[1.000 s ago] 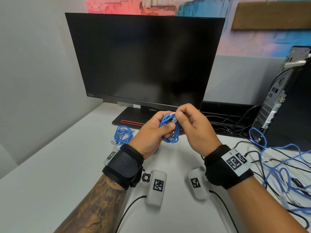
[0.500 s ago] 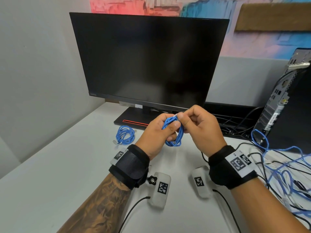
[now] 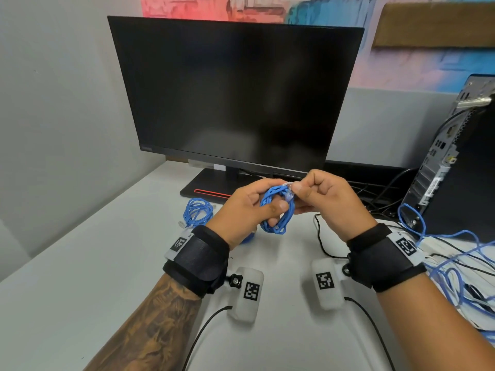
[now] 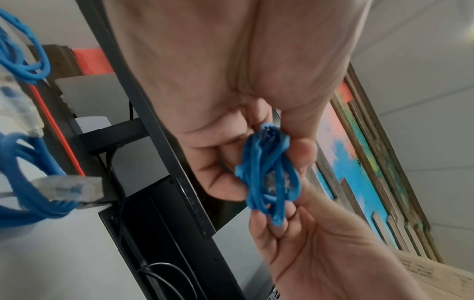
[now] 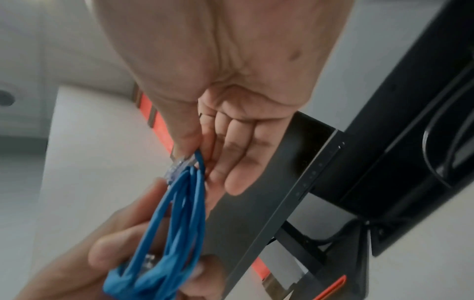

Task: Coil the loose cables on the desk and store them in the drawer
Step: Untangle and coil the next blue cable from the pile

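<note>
A small coil of blue network cable [image 3: 276, 210] [image 4: 269, 174] [image 5: 177, 219] is held above the desk in front of the monitor. My left hand [image 3: 251, 204] grips the coil, thumb across its loops. My right hand [image 3: 308, 194] pinches the cable's clear plug end [image 3: 288, 192] [image 5: 179, 164] at the top of the coil between thumb and forefinger. A second blue coil [image 3: 197, 214] [image 4: 28, 182] lies on the desk to the left. Loose blue cables [image 3: 450, 261] are tangled at the right. No drawer is in view.
A black monitor [image 3: 235, 97] on its stand [image 3: 206, 190] fills the back of the white desk [image 3: 80, 277]. A computer tower [image 3: 455, 162] stands at the right with black cables behind. Black leads run from the wrist cameras over the near desk.
Both hands have kept hold of the coil. The right hand's pinch on the plug end has shifted slightly up and to the right at the top of the coil.
</note>
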`<state>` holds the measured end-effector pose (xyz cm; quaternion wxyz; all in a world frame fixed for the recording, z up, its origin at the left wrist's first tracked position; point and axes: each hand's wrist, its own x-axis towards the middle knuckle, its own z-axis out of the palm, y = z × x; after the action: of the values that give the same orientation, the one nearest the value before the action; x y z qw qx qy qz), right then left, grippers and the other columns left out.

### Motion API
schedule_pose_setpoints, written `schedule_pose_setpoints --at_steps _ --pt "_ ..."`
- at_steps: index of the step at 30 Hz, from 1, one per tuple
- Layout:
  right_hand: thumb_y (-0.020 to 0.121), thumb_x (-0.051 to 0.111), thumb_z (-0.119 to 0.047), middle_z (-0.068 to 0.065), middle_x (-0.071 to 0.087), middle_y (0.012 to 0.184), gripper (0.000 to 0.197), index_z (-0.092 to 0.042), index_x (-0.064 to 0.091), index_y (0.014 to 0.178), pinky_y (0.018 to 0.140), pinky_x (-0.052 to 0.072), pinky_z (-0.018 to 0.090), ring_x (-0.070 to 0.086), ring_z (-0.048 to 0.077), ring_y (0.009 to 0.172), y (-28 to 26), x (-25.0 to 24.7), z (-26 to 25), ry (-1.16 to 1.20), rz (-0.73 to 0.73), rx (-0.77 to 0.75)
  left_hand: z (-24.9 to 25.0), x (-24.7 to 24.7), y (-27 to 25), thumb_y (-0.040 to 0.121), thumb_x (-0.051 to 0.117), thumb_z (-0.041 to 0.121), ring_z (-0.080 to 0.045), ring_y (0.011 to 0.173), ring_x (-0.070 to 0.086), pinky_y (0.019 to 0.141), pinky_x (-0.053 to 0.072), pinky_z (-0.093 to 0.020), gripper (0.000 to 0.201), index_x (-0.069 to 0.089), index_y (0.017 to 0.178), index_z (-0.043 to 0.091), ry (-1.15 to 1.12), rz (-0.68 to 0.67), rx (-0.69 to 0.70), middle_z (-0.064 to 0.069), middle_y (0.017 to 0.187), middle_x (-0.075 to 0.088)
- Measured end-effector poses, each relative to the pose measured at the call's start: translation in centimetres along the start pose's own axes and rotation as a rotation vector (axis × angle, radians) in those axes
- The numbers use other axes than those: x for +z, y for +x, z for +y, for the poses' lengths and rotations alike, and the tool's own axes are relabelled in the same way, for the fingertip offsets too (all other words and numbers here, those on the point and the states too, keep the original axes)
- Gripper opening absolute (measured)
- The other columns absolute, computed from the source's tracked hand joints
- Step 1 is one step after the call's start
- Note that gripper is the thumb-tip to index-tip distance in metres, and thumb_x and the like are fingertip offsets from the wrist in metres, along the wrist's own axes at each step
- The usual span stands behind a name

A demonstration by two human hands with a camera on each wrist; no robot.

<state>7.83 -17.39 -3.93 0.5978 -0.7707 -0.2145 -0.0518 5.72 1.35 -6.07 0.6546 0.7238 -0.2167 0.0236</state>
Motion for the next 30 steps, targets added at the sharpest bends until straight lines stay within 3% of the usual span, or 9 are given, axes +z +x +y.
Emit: schedule_pose_setpoints --at_steps 3,7,10,12,15,19,24,30 --pt "0.097 0.059 -0.017 0.017 0.074 0.087 0.017 -0.005 0.057 0.085 0.071 0.063 0.034 0.074 0.028 0.080 0.0 0.4 0.2 -0.005 0.010 0.022 -0.1 0.2 0.0 0.096 0.062 0.006 -0.009 0.066 0.060 0.072 0.056 -0.024 0.031 0.060 0.126 0.010 0.018 0.035 0.001 0.000 0.090 0.067" --pt "0.098 0.059 -0.022 0.005 0.073 0.080 0.019 -0.006 0.056 0.087 0.064 0.060 0.031 0.071 0.014 0.074 0.0 0.2 0.1 -0.248 0.036 -0.089 -0.5 0.8 0.1 0.096 0.062 0.005 -0.012 0.066 0.061 0.068 0.056 -0.028 0.029 0.062 0.125 0.008 0.016 0.096 -0.002 0.000 0.085 0.066" --pt "0.097 0.057 -0.030 -0.001 0.070 0.079 0.020 -0.015 0.054 0.085 0.064 0.058 0.031 0.069 0.013 0.076 -0.2 -0.5 -0.2 -0.431 -0.011 -0.157 -0.7 1.0 0.1 0.098 0.061 0.010 -0.013 0.069 0.062 0.062 0.058 -0.034 0.029 0.062 0.126 0.012 0.042 0.075 -0.035 -0.001 0.081 0.065" --pt "0.096 0.055 -0.037 -0.004 0.067 0.077 0.021 -0.022 0.053 0.082 0.068 0.059 0.036 0.067 0.013 0.076 -0.2 -0.9 -0.6 -0.560 -0.039 -0.205 -0.6 1.1 0.0 0.098 0.060 0.013 -0.013 0.069 0.063 0.061 0.059 -0.036 0.029 0.061 0.127 0.013 0.067 0.060 -0.047 -0.003 0.079 0.064" --pt "0.096 0.054 -0.036 -0.005 0.060 0.074 0.021 -0.021 0.053 0.082 0.066 0.056 0.040 0.061 0.013 0.073 -0.3 -1.0 -1.1 -0.682 -0.028 -0.284 -0.5 1.2 0.0 0.099 0.059 0.013 -0.012 0.067 0.063 0.061 0.059 -0.035 0.029 0.060 0.127 0.012 0.085 0.056 -0.050 -0.001 0.076 0.063" --pt "0.095 0.061 -0.023 0.001 0.063 0.077 0.017 -0.013 0.055 0.082 0.066 0.057 0.036 0.063 0.017 0.074 -0.3 -0.4 -0.8 -0.463 0.024 -0.252 -0.4 1.2 -0.1 0.099 0.058 0.013 -0.013 0.066 0.062 0.059 0.057 -0.035 0.026 0.061 0.125 0.012 0.097 0.037 -0.042 0.000 0.072 0.062" --pt "0.090 0.071 -0.014 0.006 0.069 0.087 0.011 -0.011 0.061 0.095 0.069 0.062 0.034 0.070 0.021 0.079 -0.1 -0.5 -0.7 -0.236 -0.016 -0.159 -0.6 0.6 0.1 0.099 0.060 0.017 -0.011 0.063 0.062 0.060 0.059 -0.038 0.023 0.063 0.121 0.013 0.160 0.075 -0.050 0.009 0.066 0.062" --pt "0.087 0.073 -0.010 0.005 0.072 0.086 0.013 -0.010 0.063 0.095 0.076 0.061 0.030 0.071 0.016 0.079 0.0 -1.4 -0.7 -0.024 -0.147 0.054 -0.4 0.9 0.0 0.098 0.061 0.014 -0.010 0.068 0.063 0.062 0.062 -0.041 0.022 0.063 0.119 0.017 0.184 0.063 -0.037 -0.004 0.089 0.067"
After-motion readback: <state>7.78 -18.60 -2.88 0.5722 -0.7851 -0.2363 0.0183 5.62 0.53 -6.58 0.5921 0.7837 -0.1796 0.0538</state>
